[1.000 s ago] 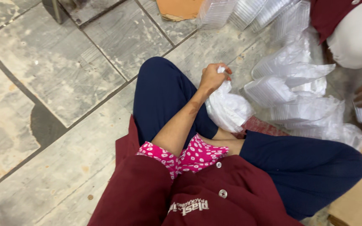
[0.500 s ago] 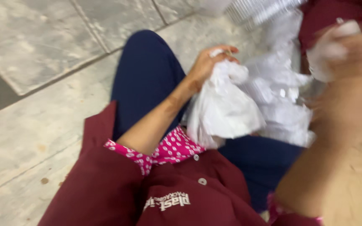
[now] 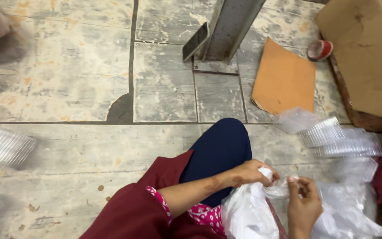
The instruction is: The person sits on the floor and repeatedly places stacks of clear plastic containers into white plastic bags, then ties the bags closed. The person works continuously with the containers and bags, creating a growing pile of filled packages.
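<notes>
The right hand has come in beside the left hand, both now pinching the neck of the white plastic bag in the lap, apparently unfinished, clear plastic lids stacked nearby.

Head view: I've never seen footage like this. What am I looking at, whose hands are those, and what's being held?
There is no machine here. The one camera sits on a person's head and looks down at their own lap and hands as they sit on a worn tiled floor. The left hand and the right hand both grip a white plastic bag at its top. Beside the right hand lie stacks of clear plastic lids. Further off are a sheet of cardboard, a roll of tape, a metal post and a cardboard box. More clear stacks lie at the left edge.
</notes>
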